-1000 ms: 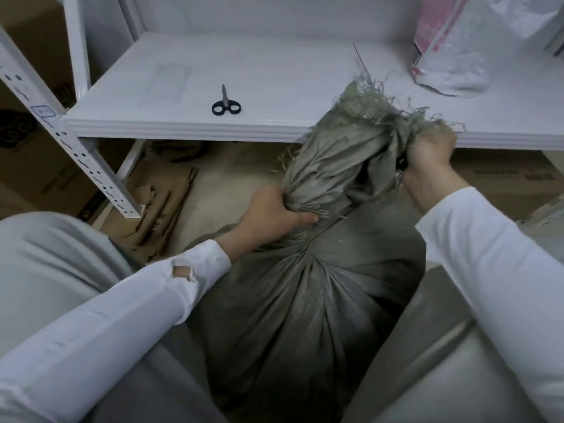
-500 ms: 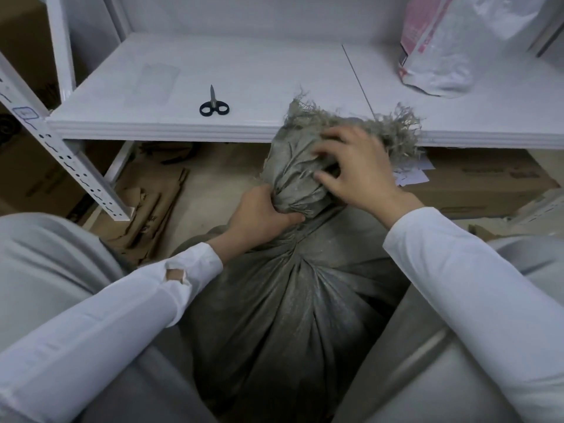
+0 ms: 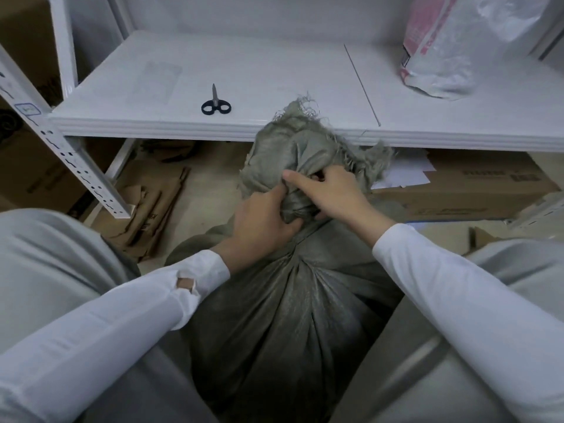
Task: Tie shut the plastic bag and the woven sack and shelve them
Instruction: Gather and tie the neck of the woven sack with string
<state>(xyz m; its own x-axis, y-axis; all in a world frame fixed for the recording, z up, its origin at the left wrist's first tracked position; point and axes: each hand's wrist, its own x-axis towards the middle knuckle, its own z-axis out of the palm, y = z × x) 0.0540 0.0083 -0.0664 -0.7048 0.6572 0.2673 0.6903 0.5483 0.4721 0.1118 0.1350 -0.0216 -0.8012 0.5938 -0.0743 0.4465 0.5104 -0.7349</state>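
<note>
Two hands work at the grey woven sack (image 3: 290,315), which stands between the person's knees, its frayed top just in front of the white shelf (image 3: 274,71). The left hand (image 3: 262,221) grips the gathered neck, fingers curled round it. The right hand (image 3: 332,193) pinches the bunched cloth just above, fingertips dug into a fold. The plastic bag (image 3: 451,47) sits on the shelf at far right, and scissors (image 3: 215,102) lie near the shelf's front edge

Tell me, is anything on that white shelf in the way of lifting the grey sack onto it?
Nothing visible blocks it. The scissors lie on the shelf left of the woven sack, the plastic bag sits far right, and the stretch between them is bare. The left hand and right hand grip the sack's neck directly.
</note>
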